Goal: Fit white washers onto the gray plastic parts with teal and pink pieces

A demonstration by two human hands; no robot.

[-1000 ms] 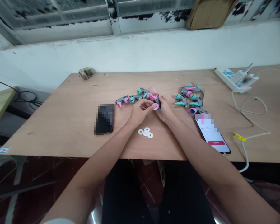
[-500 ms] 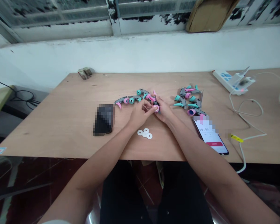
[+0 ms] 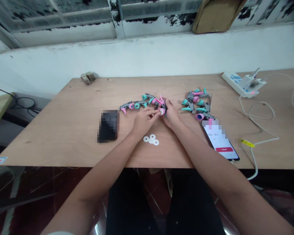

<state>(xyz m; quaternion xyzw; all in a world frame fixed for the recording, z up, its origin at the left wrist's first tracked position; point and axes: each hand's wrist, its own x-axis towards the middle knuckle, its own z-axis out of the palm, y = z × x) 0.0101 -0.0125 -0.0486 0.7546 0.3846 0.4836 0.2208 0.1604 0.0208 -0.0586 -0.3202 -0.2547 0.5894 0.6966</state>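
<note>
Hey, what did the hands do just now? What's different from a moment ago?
The left hand uncurled its fingers and stretched them rightward until they reached the pink ring. The right hand stayed at the ring, and nothing was let go. The white washers, the pile of grey, teal and pink parts and the lit phone stayed where they were.

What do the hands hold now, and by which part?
The left hand pinches a pink ring by its edge; the right hand's hold cannot be told.
</note>
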